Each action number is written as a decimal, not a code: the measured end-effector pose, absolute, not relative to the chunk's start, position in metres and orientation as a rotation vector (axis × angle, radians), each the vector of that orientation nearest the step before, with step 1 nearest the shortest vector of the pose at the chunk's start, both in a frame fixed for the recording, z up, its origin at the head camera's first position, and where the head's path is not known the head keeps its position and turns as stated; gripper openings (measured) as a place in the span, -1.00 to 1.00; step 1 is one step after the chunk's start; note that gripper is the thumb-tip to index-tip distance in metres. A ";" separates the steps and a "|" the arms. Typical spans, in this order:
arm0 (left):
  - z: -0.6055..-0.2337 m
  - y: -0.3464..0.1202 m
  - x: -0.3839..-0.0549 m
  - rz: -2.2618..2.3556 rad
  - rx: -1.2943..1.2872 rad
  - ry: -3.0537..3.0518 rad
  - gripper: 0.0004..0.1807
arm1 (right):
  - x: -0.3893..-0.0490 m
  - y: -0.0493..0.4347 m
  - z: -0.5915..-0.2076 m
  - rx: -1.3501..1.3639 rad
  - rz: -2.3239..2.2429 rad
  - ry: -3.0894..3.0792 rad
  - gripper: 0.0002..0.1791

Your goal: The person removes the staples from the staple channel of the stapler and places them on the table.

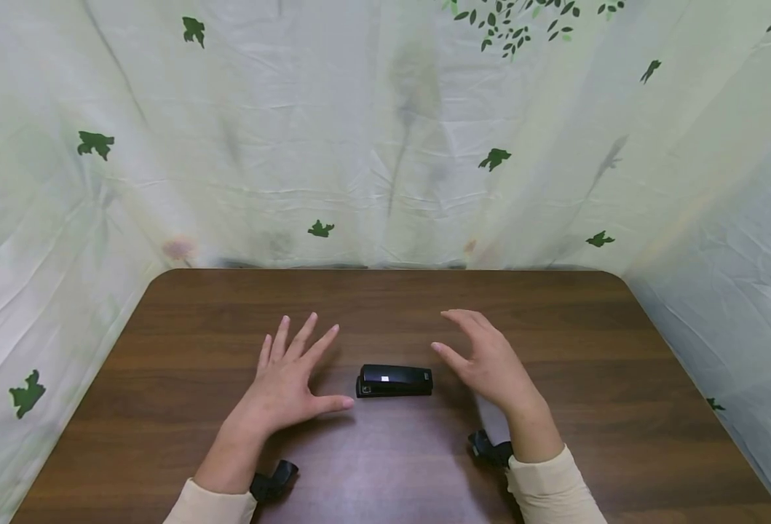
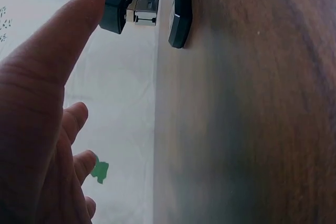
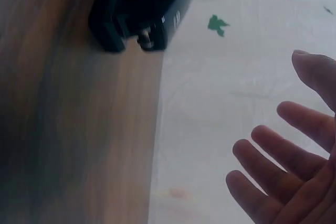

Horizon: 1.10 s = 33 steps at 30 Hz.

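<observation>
A black stapler (image 1: 394, 380) lies lengthwise across the middle of the table, between the two hands. My left hand (image 1: 287, 389) is spread just left of it, with the thumb tip close to the stapler's left end. On the other side my right hand (image 1: 493, 364) hovers with fingers extended and thumb apart, holding nothing. The left wrist view shows the stapler (image 2: 144, 3) from its mouth end, with the metal staple track between the black upper arm and the base. Its hinged rear end (image 3: 142, 19) appears in the right wrist view.
The brown wooden table (image 1: 385, 313) has rounded far corners. Behind it and at both sides hangs a pale curtain (image 1: 359, 145) with green bird and leaf prints. Black wrist straps (image 1: 274, 480) sit at both cuffs.
</observation>
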State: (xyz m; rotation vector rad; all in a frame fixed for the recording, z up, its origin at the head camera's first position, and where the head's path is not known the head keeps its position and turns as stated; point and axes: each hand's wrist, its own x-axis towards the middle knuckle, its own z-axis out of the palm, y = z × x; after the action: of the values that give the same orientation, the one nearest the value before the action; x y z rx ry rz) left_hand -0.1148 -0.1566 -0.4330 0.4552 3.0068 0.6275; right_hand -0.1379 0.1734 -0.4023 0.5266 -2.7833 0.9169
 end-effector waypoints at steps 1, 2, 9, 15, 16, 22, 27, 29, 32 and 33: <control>-0.433 -0.156 -0.115 0.633 0.458 3.007 0.24 | -0.137 0.172 -0.403 0.540 0.911 -2.782 -0.39; -0.433 -0.156 -0.115 0.639 0.461 3.004 0.24 | -0.137 0.170 -0.403 0.550 0.910 -2.781 -0.39; -0.434 -0.153 -0.115 0.654 0.474 2.988 0.23 | -0.135 0.161 -0.404 0.577 0.882 -2.806 -0.42; -0.435 -0.152 -0.115 0.666 0.497 3.001 0.22 | -0.134 0.157 -0.405 0.592 0.876 -2.814 -0.45; -0.435 -0.152 -0.115 0.674 0.503 3.003 0.21 | -0.134 0.157 -0.406 0.597 0.877 -2.811 -0.46; -0.435 -0.151 -0.116 0.726 0.557 3.017 0.17 | -0.133 0.155 -0.407 0.623 0.878 -2.799 -0.48; -0.435 -0.151 -0.116 0.759 0.592 3.009 0.15 | -0.133 0.152 -0.408 0.643 0.865 -2.797 -0.51; -0.435 -0.150 -0.117 0.762 0.600 3.002 0.15 | -0.133 0.151 -0.408 0.647 0.863 -2.799 -0.51; -0.435 -0.149 -0.117 0.770 0.601 2.983 0.14 | -0.132 0.148 -0.409 0.652 0.859 -2.810 -0.52; -0.435 -0.148 -0.117 0.769 0.598 2.975 0.14 | -0.131 0.148 -0.409 0.654 0.857 -2.815 -0.52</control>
State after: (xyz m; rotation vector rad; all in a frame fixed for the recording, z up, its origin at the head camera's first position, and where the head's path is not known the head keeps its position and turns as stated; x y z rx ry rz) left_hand -0.1169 -0.1484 -0.4348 0.5978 2.9745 0.7694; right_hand -0.1313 0.1477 -0.4087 0.6542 -2.8147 0.8569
